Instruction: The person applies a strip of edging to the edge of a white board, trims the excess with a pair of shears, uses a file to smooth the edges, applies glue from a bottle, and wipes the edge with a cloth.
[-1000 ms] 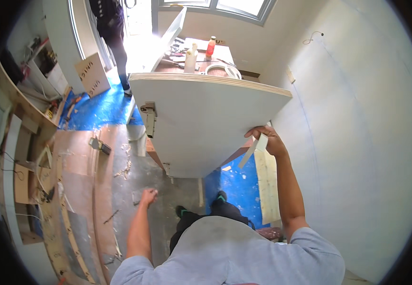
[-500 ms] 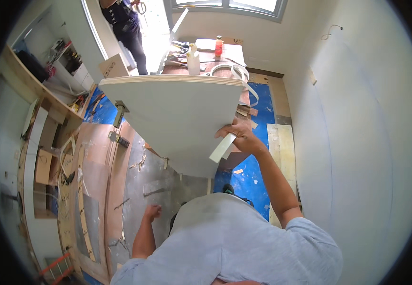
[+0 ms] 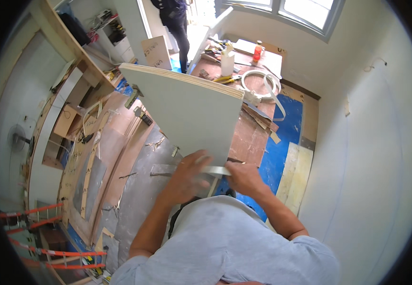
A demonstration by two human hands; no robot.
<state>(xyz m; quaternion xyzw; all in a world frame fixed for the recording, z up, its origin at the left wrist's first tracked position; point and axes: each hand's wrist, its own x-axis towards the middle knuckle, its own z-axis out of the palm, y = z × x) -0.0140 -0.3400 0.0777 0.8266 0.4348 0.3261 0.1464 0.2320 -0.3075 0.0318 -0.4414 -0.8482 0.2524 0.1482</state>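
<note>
A plywood panel (image 3: 187,109) with a pale grey face stands upright before me, its layered edge on top and metal hinges (image 3: 133,96) along its left side. Below its lower right corner, my right hand (image 3: 247,178) is closed on one end of a thin pale strip (image 3: 215,170). The strip runs leftward, blurred, behind my left hand (image 3: 190,175). That hand is smeared by motion, so whether its fingers grip the strip cannot be made out.
Behind the panel, a worktable (image 3: 251,142) carries a white bottle (image 3: 227,61), a red bottle (image 3: 257,51), yellow-handled pliers (image 3: 227,80) and a coil of white banding (image 3: 259,84). A person (image 3: 175,28) stands by the doorway. Orange ladders (image 3: 56,251) are at lower left.
My left hand has risen from low on the left to the strip. My right hand has come down and nearer, bringing the strip below the panel. The view has turned.
</note>
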